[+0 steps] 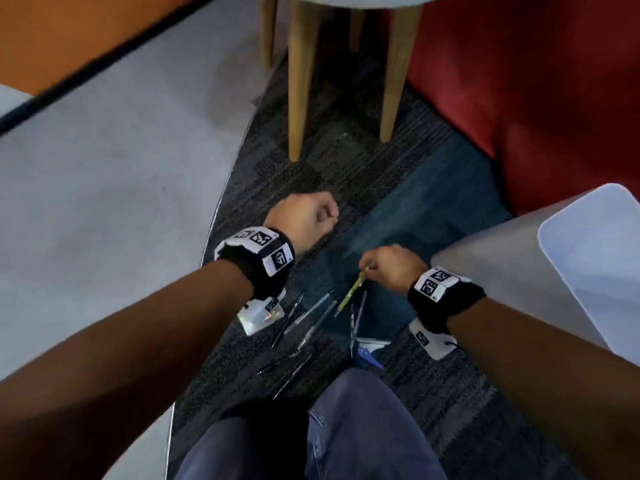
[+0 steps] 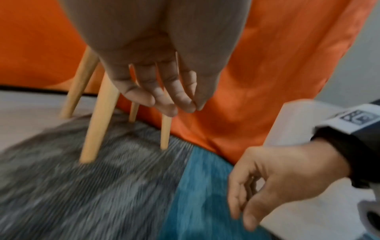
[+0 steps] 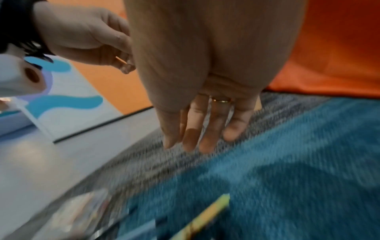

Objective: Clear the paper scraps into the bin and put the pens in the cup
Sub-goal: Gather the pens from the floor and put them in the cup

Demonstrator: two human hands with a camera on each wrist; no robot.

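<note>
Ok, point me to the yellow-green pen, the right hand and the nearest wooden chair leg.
yellow-green pen (image 1: pixel 351 293), head view, mid-barrel.
right hand (image 1: pixel 393 268), head view, back of the hand.
wooden chair leg (image 1: pixel 300 98), head view, middle of the leg.

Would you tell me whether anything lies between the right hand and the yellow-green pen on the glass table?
Nothing visible does. The right hand is right at the far end of the yellow-green pen, though contact is unclear. The other pens lie beside it, not across that end.
</note>
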